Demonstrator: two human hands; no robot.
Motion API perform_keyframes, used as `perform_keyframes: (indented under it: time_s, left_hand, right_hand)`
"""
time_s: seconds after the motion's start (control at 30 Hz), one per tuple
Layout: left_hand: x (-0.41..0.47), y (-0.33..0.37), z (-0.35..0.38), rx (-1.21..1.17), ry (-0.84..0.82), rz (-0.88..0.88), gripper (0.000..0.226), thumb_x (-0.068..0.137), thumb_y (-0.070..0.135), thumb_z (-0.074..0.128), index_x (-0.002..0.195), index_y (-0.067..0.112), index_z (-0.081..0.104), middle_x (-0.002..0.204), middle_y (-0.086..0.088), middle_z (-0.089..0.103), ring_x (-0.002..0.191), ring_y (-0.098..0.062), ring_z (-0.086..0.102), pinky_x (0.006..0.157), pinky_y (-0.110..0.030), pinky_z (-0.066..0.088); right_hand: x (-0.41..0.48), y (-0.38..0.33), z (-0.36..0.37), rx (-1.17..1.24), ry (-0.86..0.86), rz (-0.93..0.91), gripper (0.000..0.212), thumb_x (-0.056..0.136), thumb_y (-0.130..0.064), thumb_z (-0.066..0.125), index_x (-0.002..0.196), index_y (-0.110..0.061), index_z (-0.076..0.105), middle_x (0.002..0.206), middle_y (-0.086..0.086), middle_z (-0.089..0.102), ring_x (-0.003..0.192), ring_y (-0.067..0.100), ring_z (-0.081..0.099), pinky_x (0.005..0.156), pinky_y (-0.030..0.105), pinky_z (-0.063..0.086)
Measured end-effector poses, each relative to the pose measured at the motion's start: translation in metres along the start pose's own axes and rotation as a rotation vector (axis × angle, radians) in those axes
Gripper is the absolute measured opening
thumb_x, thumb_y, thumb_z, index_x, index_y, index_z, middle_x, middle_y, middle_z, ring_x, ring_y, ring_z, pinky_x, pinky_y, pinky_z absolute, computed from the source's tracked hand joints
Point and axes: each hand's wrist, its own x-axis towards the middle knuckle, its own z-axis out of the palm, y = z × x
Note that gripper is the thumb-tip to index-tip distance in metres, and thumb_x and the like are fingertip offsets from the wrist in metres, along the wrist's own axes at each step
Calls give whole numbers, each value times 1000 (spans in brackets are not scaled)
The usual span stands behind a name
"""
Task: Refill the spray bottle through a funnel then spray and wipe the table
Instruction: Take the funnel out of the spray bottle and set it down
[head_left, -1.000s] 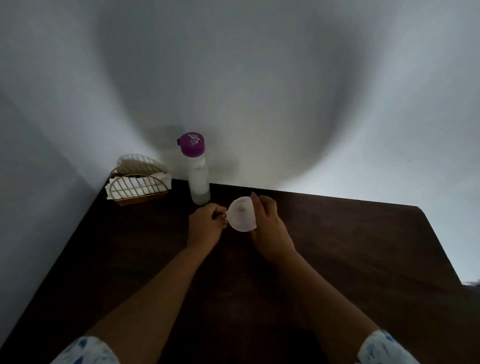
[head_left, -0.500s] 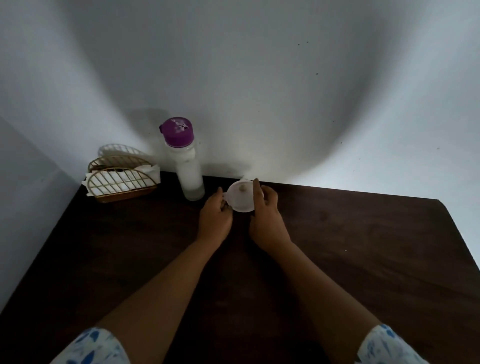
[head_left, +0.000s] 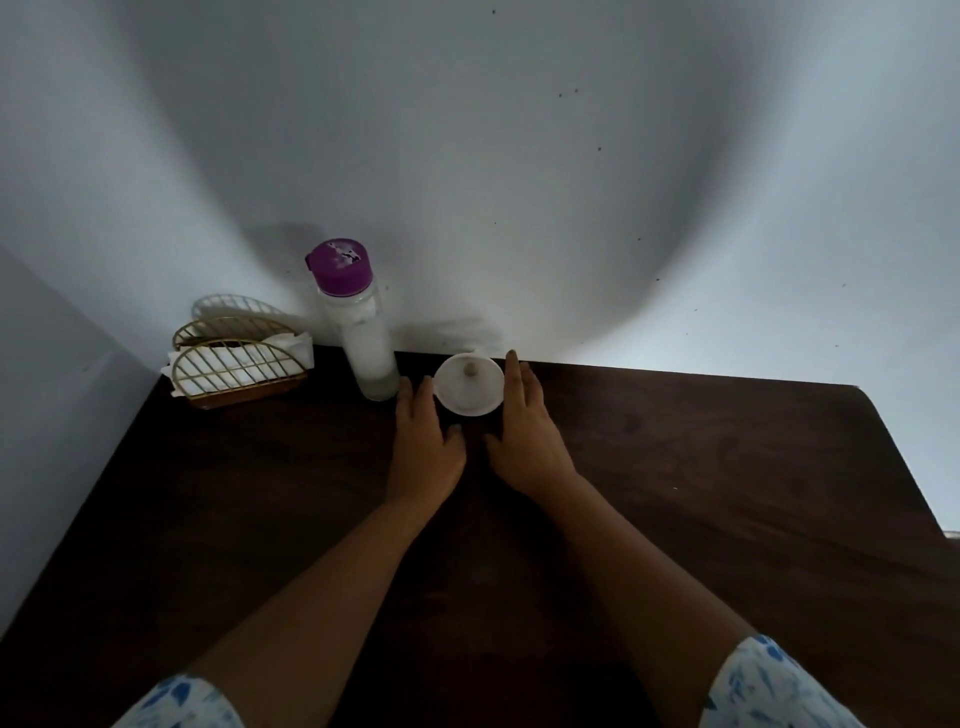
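Observation:
A white funnel (head_left: 469, 385) stands wide mouth up near the far edge of the dark wooden table (head_left: 675, 467). What it rests on is hidden in the dark beneath it. My left hand (head_left: 423, 441) lies just left of the funnel with straight fingers and holds nothing. On the funnel's right side is my right hand (head_left: 524, 431), fingers stretched along the rim without closing on it. A clear bottle with a purple cap (head_left: 358, 327) and whitish liquid stands upright left of my left hand, against the wall.
A gold wire napkin holder (head_left: 236, 364) with white napkins sits at the table's far left corner. A pale wall rises directly behind the table. The table's right edge runs down at the far right.
The funnel has gone from tilted in my hands to upright near the table's back edge. Both hands have unclasped and now flank it with straight fingers. The view has shifted slightly.

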Motion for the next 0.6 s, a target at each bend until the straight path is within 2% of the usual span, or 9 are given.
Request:
perform_keyframes:
  time_s: [0.13,0.23,0.37,0.43,0.5,0.6]
  left_hand:
    - [-29,13,-5,3,20,-42,66,88,13,56,144,13,21,156,-6,6,142,-20,14,99,-21,20]
    - [-58,20,-10,6,-23,0,68,88,17,56,144,15,18,156,-4,4,142,-18,11,104,-24,21]
    - [-101,15,-20,0,-96,46,73,87,24,59,146,19,16,156,-1,2,142,-15,8,107,-25,17]
    - [-121,9,-26,-2,-156,44,78,84,27,63,146,23,15,156,2,1,142,-14,8,113,-31,17]
    - [-143,4,-32,-28,-220,34,82,81,28,66,145,26,15,156,4,2,142,-15,11,115,-42,24]
    - [-183,2,-44,-102,-310,57,85,79,22,70,144,29,16,155,6,7,141,-13,15,114,-44,26]
  right_hand:
    - [-17,-8,-3,-10,-19,10,102,82,-21,63,146,-21,-17,158,8,-9,142,32,19,101,45,41]
    - [-38,-14,-7,-16,-38,17,102,83,-18,63,146,-20,-17,158,7,-11,144,30,7,110,50,31]
    - [-80,-18,-18,-14,-47,46,101,83,-16,63,146,-21,-16,157,6,-11,144,30,3,113,48,26]
    - [-104,-16,-22,-20,-67,75,101,83,-18,64,147,-24,-14,158,5,-10,144,31,3,113,49,25]
    - [-129,-13,-27,-26,-89,105,99,83,-21,65,147,-27,-11,158,2,-10,144,30,9,111,50,30]
    - [-175,-10,-39,-50,-112,132,95,84,-20,64,148,-25,-6,158,3,-8,141,25,24,107,39,35]
